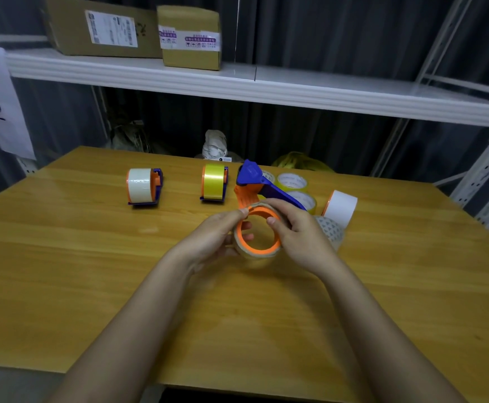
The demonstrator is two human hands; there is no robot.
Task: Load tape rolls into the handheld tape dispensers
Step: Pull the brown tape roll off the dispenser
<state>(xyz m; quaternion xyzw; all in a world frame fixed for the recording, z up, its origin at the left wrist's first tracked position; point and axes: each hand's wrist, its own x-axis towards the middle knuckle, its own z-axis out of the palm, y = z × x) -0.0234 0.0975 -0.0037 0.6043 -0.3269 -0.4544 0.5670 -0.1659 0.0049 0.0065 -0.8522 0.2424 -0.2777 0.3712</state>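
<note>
A sheet of paper [0,103] hung on the shelving, far off to the left of the wooden table [92,271], bears handwriting that ends in "-2"; the rest runs off the edge. On the white shelf [295,91] above the table's far side stand two cardboard boxes: the larger box [98,27] carries a white shipping label, the smaller box [191,37] a white strip with purple printing (both too blurred to read).

Over the middle of the table both hands hold a clear tape roll [256,239] with an orange core. The left hand [217,237] grasps its left side, thumb on the upper rim and fingertips showing inside the core. The right hand [298,231] grasps its right side, thumb pressed on the orange rim. Just behind the roll, toward the table's far edge, a blue and orange dispenser [259,184] sits with no roll seen in it.

On the table's far left a dispenser holds white tape [143,186]; near the far middle another holds yellow tape [214,183]. Spare rolls [292,181] lie on the table's far right, a white roll [340,207] among them.
</note>
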